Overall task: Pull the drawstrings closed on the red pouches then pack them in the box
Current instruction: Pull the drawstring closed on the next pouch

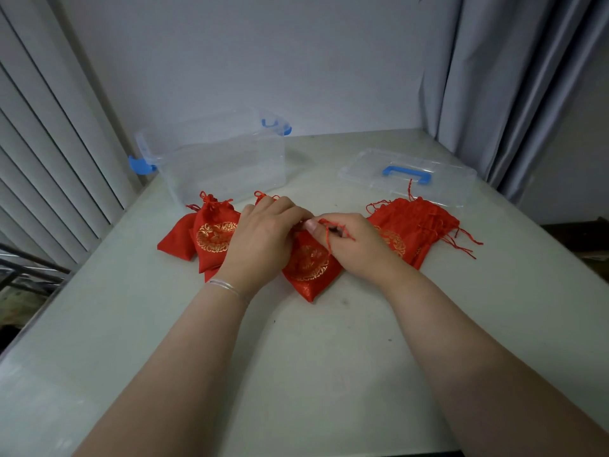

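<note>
Pouch (308, 263) sits mid-tabletop (329, 357), my left hand (263, 240) curled over its neck, my right hand (354, 240) pinching its drawstring (328, 234). Cinched pouches (214, 237) lie left, a loose pile (418, 225) right. Box (214, 159) stands toward far-left corner, lid (407, 176) far right.
</note>
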